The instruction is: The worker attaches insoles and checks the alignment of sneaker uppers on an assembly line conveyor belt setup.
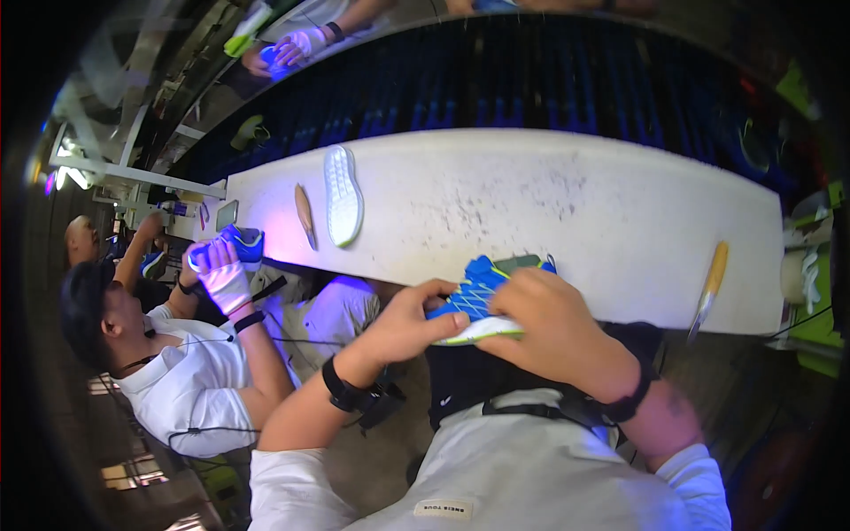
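Observation:
A blue sports shoe (pixel 475 298) with yellow-green trim and a white sole lies between my hands at the near edge of the white table. Around its left end my left hand (pixel 412 323) is closed, the thumb along the sole's edge. My right hand (pixel 544 319) grips the shoe from the right, fingers curled over its side and partly hiding it. Behind the shoe, a dark grey-green flat piece (pixel 518 263) shows; I cannot tell whether it belongs to the shoe.
On the white table (pixel 567 203) lie a white shoe sole (pixel 343 196), a pointed wooden-handled tool (pixel 305 215) and, at right, a wooden-handled knife-like tool (pixel 710 288). A dark conveyor (pixel 443 80) runs beyond. At left a co-worker (pixel 195 372) holds a blue shoe (pixel 239 246).

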Demonstrator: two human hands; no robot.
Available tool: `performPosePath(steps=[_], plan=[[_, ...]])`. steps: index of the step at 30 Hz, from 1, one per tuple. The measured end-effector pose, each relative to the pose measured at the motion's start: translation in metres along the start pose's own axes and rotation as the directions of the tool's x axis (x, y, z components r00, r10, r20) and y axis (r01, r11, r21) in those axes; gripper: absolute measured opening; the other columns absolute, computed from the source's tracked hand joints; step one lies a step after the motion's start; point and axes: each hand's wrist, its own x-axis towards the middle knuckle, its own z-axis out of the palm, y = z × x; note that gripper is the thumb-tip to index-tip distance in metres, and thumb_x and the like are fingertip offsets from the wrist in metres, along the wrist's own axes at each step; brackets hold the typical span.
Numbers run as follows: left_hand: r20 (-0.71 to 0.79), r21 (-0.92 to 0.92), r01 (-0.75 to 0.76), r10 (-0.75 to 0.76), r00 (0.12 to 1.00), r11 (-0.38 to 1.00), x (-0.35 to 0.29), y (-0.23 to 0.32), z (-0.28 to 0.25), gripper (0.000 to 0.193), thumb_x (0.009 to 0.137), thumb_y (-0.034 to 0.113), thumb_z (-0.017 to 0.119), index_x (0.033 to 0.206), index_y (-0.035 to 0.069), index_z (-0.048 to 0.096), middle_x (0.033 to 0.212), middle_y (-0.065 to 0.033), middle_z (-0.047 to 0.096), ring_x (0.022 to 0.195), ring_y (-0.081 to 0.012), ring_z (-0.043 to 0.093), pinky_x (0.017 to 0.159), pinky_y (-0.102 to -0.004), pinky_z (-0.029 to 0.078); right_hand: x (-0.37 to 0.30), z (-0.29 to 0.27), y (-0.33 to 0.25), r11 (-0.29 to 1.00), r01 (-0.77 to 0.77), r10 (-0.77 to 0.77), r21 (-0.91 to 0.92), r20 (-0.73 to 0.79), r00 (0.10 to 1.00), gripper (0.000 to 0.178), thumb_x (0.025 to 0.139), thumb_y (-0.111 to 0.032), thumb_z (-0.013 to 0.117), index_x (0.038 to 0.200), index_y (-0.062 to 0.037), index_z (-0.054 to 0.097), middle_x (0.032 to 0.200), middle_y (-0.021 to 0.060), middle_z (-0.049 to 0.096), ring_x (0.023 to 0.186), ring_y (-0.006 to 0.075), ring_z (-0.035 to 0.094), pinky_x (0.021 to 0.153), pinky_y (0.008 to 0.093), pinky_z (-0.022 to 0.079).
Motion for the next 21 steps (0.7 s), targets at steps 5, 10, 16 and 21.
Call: performPosePath(steps=[5,10,16,21], plan=[[-0.125,-0.340,-0.490,0.477,0.870,0.803,0.019,0.009,0.046,0.090,0.079,0.031,0.086,0.148,-0.002,0.038,0.126,-0.0154,0.062,0.117,-0.0195,0.059,0.105,-0.0360,0.045,-0.033,-0.069,0.032,0.796,-0.208,0.458,0.569,-0.340,0.821,0.059,0.093,-0.049,0.065,0.123,0.0011,0.056,0.110,0.0095,0.064,0.099,0.0181,0.062,0.088,0.0363,0.052],[-0.330,0.207,-0.777,0.790,0.516,0.594,0.045,0.077,0.086,0.097,0.063,0.029,0.094,0.144,0.005,0.045,0.120,-0.0198,0.064,0.111,-0.0305,0.066,0.100,-0.0387,0.051,0.011,-0.097,0.012,0.608,-0.065,0.513,0.791,-0.329,0.793,0.056,0.103,-0.052,0.048,0.115,0.0017,0.061,0.107,0.0168,0.069,0.095,0.0207,0.067,0.087,0.0346,0.055],[-0.121,0.550,-0.550,0.712,0.692,0.628,0.022,0.113,0.063,0.065,0.060,0.032,0.093,0.111,0.004,0.064,0.095,-0.0172,0.072,0.085,-0.0317,0.073,0.075,-0.0387,0.059,0.013,-0.085,0.000,0.808,-0.091,0.221,0.582,-0.156,0.963,0.100,0.075,-0.072,0.073,0.140,-0.0010,0.047,0.132,0.0132,0.052,0.123,0.0228,0.053,0.105,0.0362,0.041],[-0.054,0.519,-0.598,0.722,0.690,0.611,0.020,0.103,0.050,0.063,0.060,0.030,0.093,0.109,0.003,0.065,0.085,-0.0161,0.072,0.078,-0.0328,0.073,0.071,-0.0373,0.058,0.030,-0.095,-0.017,0.965,0.016,-0.013,0.261,-0.016,1.000,0.066,0.069,-0.022,0.082,0.128,-0.0053,0.056,0.129,0.0180,0.055,0.125,0.0333,0.055,0.105,0.0418,0.044]])
